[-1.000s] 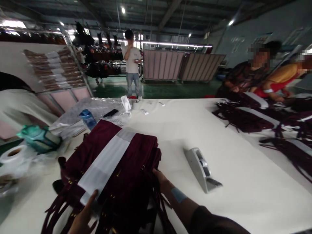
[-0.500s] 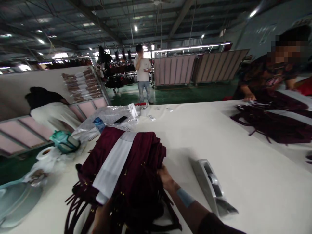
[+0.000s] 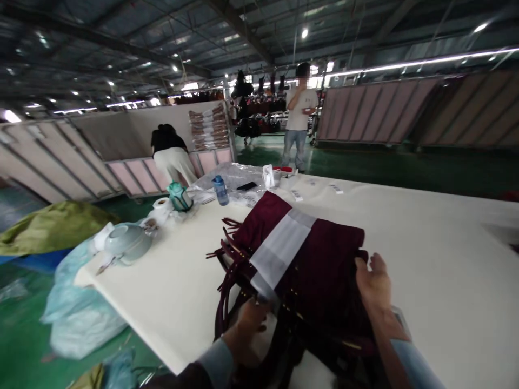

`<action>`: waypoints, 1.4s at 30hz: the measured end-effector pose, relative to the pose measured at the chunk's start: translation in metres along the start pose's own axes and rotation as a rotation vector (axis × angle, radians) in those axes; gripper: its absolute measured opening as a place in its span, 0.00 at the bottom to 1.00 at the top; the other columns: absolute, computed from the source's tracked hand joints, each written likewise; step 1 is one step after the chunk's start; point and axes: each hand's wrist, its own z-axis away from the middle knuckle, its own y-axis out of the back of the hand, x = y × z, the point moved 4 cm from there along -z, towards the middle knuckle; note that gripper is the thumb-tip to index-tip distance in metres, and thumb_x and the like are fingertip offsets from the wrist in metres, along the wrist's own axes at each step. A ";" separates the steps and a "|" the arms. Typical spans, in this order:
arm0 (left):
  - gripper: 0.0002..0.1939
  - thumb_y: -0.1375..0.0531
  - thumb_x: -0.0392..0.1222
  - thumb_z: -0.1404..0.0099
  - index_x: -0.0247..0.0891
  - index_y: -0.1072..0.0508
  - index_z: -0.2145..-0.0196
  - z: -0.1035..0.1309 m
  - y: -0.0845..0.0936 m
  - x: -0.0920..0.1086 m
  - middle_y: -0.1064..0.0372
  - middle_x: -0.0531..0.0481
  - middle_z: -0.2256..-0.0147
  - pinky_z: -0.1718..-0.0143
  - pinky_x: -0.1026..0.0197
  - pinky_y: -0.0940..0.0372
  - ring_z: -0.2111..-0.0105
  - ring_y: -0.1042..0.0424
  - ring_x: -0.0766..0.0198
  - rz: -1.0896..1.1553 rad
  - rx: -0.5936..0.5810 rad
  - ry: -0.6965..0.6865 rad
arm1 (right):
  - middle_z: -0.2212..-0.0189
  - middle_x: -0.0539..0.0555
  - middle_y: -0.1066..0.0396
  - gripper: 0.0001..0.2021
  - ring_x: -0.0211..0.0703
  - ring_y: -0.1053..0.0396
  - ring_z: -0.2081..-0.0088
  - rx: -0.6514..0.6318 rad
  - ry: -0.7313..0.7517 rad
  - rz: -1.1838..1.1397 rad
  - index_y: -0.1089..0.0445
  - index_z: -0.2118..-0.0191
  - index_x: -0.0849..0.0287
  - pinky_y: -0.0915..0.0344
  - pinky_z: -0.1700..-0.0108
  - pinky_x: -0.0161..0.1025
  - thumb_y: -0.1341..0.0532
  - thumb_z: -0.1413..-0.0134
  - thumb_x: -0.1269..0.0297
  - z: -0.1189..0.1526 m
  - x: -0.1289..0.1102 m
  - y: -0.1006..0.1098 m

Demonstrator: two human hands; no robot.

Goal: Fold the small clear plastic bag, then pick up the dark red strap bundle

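Observation:
Before me on the white table lies a maroon handbag (image 3: pixel 328 254), with a pale paper band (image 3: pixel 284 246) across it. Its dark straps, tassels and small gold fittings hang toward me and to the left. My right hand (image 3: pixel 375 283) is against the bag's right edge, thumb and fingers apart rather than wrapped round it. At the near side, by the lower end of the band and the straps, is my left hand (image 3: pixel 251 319), its fingers loosely bent and spread. Shadow partly hides the left fingertips. Whether other bags lie underneath, I cannot tell.
A blue bottle (image 3: pixel 221 190), dark phone (image 3: pixel 247 186), small white fan (image 3: pixel 268 176) and green bottle (image 3: pixel 179 196) are toward the far left. A grey-green bowl (image 3: pixel 127 243) sits near the left table edge (image 3: pixel 133 329). Two people stand beyond, near wheeled bins (image 3: pixel 373 111).
The view has swung left. The bag has shifted right relative to the table items and lies flatter. My right hand's fingers have loosened at its edge. The co-worker at right is out of view.

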 end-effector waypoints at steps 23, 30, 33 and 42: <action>0.22 0.62 0.47 0.30 0.33 0.33 0.58 -0.157 0.152 0.158 0.29 0.35 0.57 0.55 0.54 0.38 0.54 0.30 0.52 -0.883 0.445 -0.429 | 0.57 0.66 0.30 0.20 0.51 0.31 0.54 -0.236 0.019 0.367 0.37 0.50 0.68 0.37 0.55 0.40 0.52 0.43 0.63 0.049 0.010 -0.048; 0.19 0.56 0.45 0.31 0.31 0.34 0.53 -0.163 0.171 0.145 0.31 0.36 0.55 0.54 0.52 0.38 0.53 0.32 0.50 -0.936 0.524 -0.548 | 0.58 0.69 0.31 0.26 0.55 0.30 0.56 -0.253 -0.063 0.544 0.51 0.39 0.72 0.37 0.54 0.47 0.55 0.40 0.62 0.076 0.026 -0.055; 0.21 0.53 0.46 0.33 0.32 0.37 0.46 -0.140 0.155 0.184 0.37 0.36 0.48 0.48 0.48 0.43 0.47 0.38 0.48 -0.883 0.784 -0.908 | 0.48 0.67 0.38 0.27 0.55 0.39 0.47 -0.030 0.193 0.621 0.51 0.38 0.67 0.42 0.47 0.49 0.52 0.41 0.61 0.070 -0.025 -0.036; 0.25 0.56 0.49 0.35 0.36 0.36 0.46 -0.183 0.042 0.287 0.40 0.43 0.43 0.39 0.43 0.62 0.39 0.50 0.51 -1.044 0.409 -1.244 | 0.37 0.65 0.53 0.27 0.55 0.61 0.35 -0.017 0.530 0.598 0.47 0.39 0.69 0.61 0.37 0.56 0.49 0.40 0.57 -0.041 -0.095 -0.106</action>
